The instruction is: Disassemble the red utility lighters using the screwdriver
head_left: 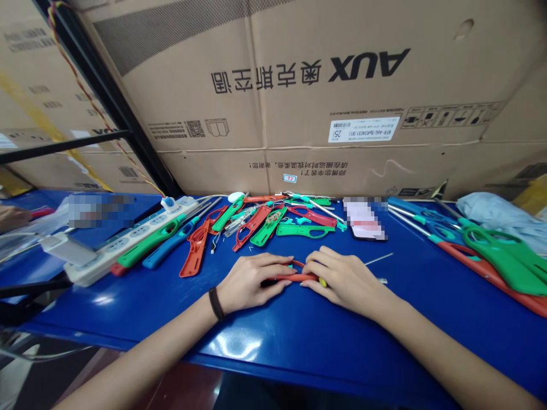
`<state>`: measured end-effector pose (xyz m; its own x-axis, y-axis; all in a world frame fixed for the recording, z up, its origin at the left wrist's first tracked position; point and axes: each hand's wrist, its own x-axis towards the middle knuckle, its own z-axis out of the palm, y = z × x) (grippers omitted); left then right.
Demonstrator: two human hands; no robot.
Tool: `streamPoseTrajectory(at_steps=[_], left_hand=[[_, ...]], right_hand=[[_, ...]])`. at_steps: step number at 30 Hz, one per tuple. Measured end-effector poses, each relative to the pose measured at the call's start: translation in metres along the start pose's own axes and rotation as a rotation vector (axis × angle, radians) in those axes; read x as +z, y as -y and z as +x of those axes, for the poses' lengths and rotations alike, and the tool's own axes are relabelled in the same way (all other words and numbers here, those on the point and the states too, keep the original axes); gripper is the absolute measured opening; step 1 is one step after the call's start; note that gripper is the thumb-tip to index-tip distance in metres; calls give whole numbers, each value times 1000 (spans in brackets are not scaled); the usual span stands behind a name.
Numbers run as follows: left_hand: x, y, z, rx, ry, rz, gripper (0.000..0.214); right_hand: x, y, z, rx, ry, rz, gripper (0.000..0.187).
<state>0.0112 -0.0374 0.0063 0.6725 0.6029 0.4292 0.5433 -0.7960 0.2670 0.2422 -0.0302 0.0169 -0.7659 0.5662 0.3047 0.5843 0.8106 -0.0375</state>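
My left hand (252,282) and my right hand (342,279) meet at the middle of the blue workbench (265,336). Their fingers close on a red plastic lighter-style handle (294,277) from opposite ends, hiding much of it. A small yellow part (322,282) shows under my right fingers. A thin metal rod (378,259) lies just beyond my right hand. Beyond both hands is a heap of red, green and blue plastic handle shells (265,225), with several fine metal parts among them.
A white power strip (132,242) lies at the left, and a blurred phone (365,219) lies beyond my right hand. Larger red, green and blue handles (499,267) lie at the right. A large cardboard AUX carton (299,97) stands behind the bench.
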Motion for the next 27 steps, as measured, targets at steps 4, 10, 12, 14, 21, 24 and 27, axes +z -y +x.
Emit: streamPoseTrajectory(at_steps=[4,10,12,14,21,24,27], left_hand=[[-1,-2,3,-68,37,-48,23],[-2,-4,7,-117,47,-102,23],[-2,-4,7,-133,57,-108,24],[-2,-4,7,-143,64,-114,25],[-1,-3,7,-136,29,-111,22],[0,-3,6,-127,27,-111,23],[0,-2,5,-127,34,-109,22]], right_hand=[[3,-1,-1,-14,-14,9,25],[1,-2,-1,27,-16,-5,29],[1,-2,-1,28,-28,-20,28],[3,-3,-1,17,-51,-45,29],[5,-2,0,7,-91,-109,32],[7,-1,1,-9,-131,-154,30],[9,-1,1,-60,-209,-214,26]])
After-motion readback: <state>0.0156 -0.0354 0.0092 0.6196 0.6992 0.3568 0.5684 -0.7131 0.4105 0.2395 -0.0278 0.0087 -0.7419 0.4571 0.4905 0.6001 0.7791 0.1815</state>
